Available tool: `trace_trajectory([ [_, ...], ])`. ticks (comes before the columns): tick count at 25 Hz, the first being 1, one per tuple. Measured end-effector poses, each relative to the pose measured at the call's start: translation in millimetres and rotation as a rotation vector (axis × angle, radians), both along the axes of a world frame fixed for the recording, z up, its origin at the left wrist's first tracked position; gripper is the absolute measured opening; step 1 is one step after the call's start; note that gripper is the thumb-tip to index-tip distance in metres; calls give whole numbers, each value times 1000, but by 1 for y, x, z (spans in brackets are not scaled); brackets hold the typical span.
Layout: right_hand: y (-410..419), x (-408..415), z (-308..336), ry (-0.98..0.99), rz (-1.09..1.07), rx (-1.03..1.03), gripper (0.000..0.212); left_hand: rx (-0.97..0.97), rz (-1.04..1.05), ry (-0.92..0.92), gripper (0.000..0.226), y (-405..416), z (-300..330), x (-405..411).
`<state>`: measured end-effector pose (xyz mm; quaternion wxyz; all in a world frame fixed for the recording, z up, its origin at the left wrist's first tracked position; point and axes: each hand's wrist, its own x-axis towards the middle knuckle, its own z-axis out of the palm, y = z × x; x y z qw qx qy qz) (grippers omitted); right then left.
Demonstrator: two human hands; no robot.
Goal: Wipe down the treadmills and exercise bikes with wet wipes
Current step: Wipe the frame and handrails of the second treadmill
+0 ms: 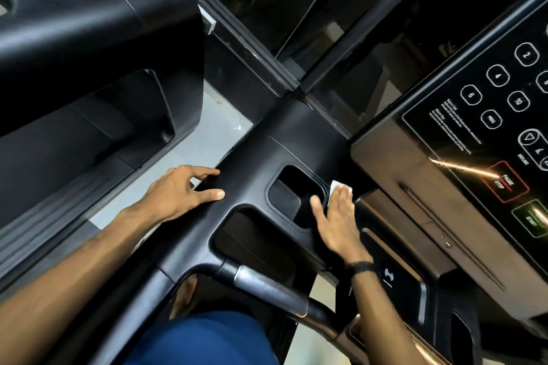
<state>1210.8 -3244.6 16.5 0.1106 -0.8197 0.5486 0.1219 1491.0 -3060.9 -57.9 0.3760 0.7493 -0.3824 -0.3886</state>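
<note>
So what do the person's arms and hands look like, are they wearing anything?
Both arms are bare, with no sleeves and no gloves. The right hand has a thin black band around its wrist. The left hand wears nothing: no band or ring shows.

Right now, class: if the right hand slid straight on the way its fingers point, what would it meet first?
Probably the dark console edge just past the wet wipe that the right hand presses flat; depth there is hard to judge.

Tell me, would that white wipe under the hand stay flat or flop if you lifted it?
The white wipe would probably flop: it looks thin and lies flat beneath the right hand. It likely weighs very little. If wet, it may cling to the black console.
</note>
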Motion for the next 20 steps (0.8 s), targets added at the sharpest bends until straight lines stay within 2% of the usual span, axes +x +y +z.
trace_trajectory([
  [4, -5, 10, 5, 1, 23, -11, 103, 2, 35, 55, 93, 3, 4, -4],
  [9, 100, -27, 0, 27, 150, -16, 103, 0, 82, 121, 98, 4, 1, -4],
  [12, 134, -29, 2, 38, 213, 59, 99, -15, 118, 149, 89, 4, -2, -6],
  [14, 130, -18, 3, 37, 330, 51, 96, -11, 123, 149, 84, 4, 2, -8],
  [17, 117, 17, -7, 4, 549, -5, 95, 5, 117, 120, 91, 5, 9, -13],
  [20, 110, 54, -21, -16, 732, -46, 93, 17, 140, 88, 79, 5, 14, -16],
])
